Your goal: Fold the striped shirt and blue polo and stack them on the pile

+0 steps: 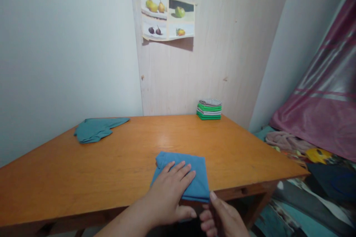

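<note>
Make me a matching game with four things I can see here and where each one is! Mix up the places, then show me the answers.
Things:
1. Folded blue garment
2. Teal garment
3. Stack of folded cloths
4. Fruit poster

Places:
A. Up on the wall
B. At the far right corner of the table
C. Under the left hand, by the table's near edge
D. Toward the far left of the table

Right pairs: 1-C, 2-D, 3-B, 4-A
</note>
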A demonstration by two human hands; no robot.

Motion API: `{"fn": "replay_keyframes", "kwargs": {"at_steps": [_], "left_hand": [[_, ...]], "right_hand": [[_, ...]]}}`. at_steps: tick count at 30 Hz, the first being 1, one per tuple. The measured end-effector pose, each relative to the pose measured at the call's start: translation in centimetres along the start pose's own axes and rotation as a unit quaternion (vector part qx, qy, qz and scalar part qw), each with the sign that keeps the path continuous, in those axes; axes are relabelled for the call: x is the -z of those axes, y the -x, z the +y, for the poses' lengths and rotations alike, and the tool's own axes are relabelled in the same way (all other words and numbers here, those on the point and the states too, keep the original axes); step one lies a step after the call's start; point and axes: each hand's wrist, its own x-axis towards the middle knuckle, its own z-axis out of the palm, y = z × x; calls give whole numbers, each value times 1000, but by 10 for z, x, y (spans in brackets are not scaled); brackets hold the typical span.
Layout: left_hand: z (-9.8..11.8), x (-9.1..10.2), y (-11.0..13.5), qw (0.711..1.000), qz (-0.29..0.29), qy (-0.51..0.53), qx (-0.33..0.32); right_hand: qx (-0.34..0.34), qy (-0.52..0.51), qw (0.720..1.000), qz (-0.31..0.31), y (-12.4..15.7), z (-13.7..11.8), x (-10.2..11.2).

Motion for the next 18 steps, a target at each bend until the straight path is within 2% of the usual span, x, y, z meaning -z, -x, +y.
{"fn": "replay_keyframes", "kwargs": {"at_steps": [3,8,11,13,15,17,18], "left_hand": [[6,-4,3,1000,-2,-20,3],[18,-23,-6,996,14,-62,54],[23,-27,-8,996,25,-44,75],[23,-20,-8,995,51,-5,86],[23,-5,-9,987,103,66,105],[24,15,-15,962,163,183,117],[24,25,-19,940,189,258,119]], "right_hand": [[-20,-31,999,-17,1,-2,-6],[28,-74,996,-42,3,-15,-20],[35,-80,995,-51,5,-21,-26],[27,-96,993,-62,8,-25,-27],[13,-120,989,-85,11,-26,-26],[-2,-132,983,-129,15,-25,-25],[-7,-130,979,-155,16,-23,-25]]}}
